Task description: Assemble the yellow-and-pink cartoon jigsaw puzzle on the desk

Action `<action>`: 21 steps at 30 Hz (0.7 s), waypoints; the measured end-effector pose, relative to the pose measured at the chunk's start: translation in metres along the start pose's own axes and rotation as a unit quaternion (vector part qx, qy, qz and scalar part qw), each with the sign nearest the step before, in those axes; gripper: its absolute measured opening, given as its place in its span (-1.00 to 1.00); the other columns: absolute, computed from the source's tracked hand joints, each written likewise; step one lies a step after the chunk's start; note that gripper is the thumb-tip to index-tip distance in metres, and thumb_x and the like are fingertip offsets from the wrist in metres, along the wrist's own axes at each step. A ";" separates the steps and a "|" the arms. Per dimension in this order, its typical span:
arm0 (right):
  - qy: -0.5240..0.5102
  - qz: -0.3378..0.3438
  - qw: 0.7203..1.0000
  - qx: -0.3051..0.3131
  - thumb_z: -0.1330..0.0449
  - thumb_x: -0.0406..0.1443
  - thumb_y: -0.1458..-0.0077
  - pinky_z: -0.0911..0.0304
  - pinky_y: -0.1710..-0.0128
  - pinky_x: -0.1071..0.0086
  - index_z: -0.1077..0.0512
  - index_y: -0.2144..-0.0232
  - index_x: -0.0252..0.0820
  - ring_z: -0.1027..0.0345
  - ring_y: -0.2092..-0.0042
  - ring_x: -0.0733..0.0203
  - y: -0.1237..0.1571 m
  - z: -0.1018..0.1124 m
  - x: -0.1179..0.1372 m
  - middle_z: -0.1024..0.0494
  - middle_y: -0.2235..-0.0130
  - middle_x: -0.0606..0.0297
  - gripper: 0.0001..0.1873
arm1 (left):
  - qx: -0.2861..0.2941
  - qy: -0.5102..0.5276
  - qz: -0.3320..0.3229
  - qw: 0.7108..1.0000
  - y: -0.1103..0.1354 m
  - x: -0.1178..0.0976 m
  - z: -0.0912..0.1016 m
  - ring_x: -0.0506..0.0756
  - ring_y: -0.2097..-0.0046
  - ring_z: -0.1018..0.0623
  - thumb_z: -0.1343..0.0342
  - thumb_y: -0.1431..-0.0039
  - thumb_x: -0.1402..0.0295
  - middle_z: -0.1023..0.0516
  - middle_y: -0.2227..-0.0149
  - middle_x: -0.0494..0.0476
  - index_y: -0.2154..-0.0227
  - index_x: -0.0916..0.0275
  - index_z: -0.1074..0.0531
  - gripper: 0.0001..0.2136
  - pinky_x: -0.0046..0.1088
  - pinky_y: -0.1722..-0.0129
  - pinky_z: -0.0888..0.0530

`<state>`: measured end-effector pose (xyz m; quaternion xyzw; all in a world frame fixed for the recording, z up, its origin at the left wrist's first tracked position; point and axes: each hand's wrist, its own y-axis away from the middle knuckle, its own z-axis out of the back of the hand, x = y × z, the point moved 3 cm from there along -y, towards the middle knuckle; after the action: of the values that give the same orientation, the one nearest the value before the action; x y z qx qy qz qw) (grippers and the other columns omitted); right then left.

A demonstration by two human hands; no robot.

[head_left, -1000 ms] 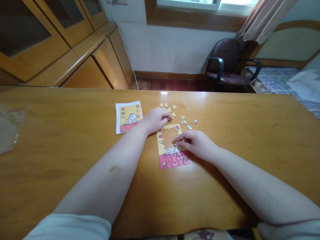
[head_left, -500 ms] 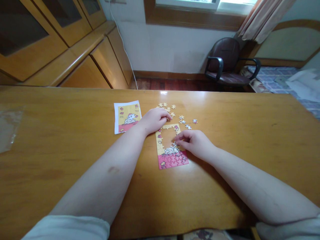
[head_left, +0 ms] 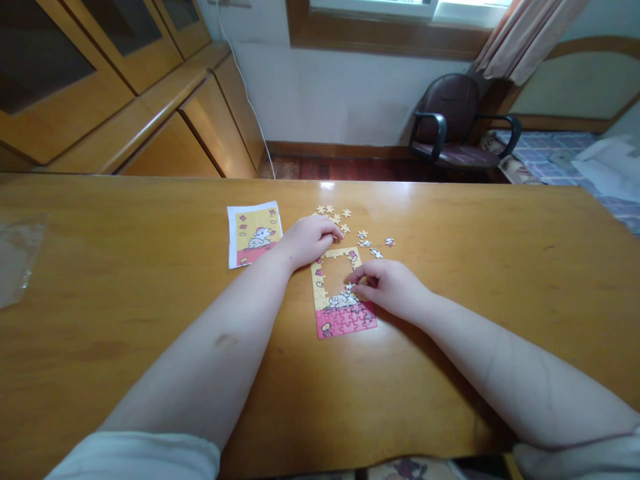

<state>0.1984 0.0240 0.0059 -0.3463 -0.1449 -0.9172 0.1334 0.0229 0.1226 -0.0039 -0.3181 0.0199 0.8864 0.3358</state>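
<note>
Room: a glossy honey-brown wooden worktop fills the lower frame. Wooden cabinets stand at upper left and a dark brown armchair at upper right.
Jigsaw: a part-built rectangular jigsaw, yellow border above a pink band, lies flat at centre frame with an unfilled gap in its middle.
Left hand: the left hand rests knuckles-up at the jigsaw's top edge with its fingers curled. Whether its grip holds anything cannot be told.
Right hand: the right hand lies over the jigsaw's right side, its grip pinched on a small pale piece at the gap's edge.
Loose pieces: scattered cream loose pieces lie just above the jigsaw.
Card: a white-edged yellow picture card lies left of the left hand.
Bag: a clear plastic bag lies at the left edge.
</note>
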 end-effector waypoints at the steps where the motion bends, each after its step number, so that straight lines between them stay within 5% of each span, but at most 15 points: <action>1: 0.004 0.003 1.000 0.000 -0.25 -0.35 -0.04 -0.18 0.39 0.45 -0.59 0.30 -0.12 -0.27 0.44 0.34 0.000 0.000 0.000 -0.50 0.45 0.37 -0.84 | 0.001 0.000 0.000 1.000 0.000 0.000 0.000 0.09 0.11 -0.56 0.05 -0.10 0.55 -0.63 0.22 0.05 0.32 0.19 -0.58 -0.71 -0.31 0.00 -0.48; 14: 0.057 0.103 0.992 -0.039 -0.23 -0.35 -0.09 -0.19 0.34 0.43 -0.57 0.29 -0.12 -0.31 0.44 0.33 0.002 0.003 0.001 -0.56 0.40 0.34 -0.86 | -0.004 -0.001 -0.007 1.000 0.000 0.004 -0.002 0.10 0.11 -0.56 0.04 -0.11 0.54 -0.63 0.22 0.06 0.31 0.20 -0.58 -0.71 -0.31 0.01 -0.48; 21: 0.227 0.281 0.932 0.020 -0.05 -0.22 -0.25 -0.12 0.35 0.35 -0.54 0.51 -0.20 -0.30 0.48 0.27 0.011 0.009 0.006 -0.53 0.52 0.23 -0.62 | -0.005 0.002 -0.010 1.000 0.001 0.001 -0.001 0.10 0.10 -0.56 0.05 -0.09 0.55 -0.63 0.21 0.08 0.31 0.21 -0.59 -0.71 -0.29 0.01 -0.48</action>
<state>0.2030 0.0160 0.0185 -0.1527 -0.0259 -0.8933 0.4219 0.0222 0.1228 -0.0055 -0.3218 0.0126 0.8823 0.3432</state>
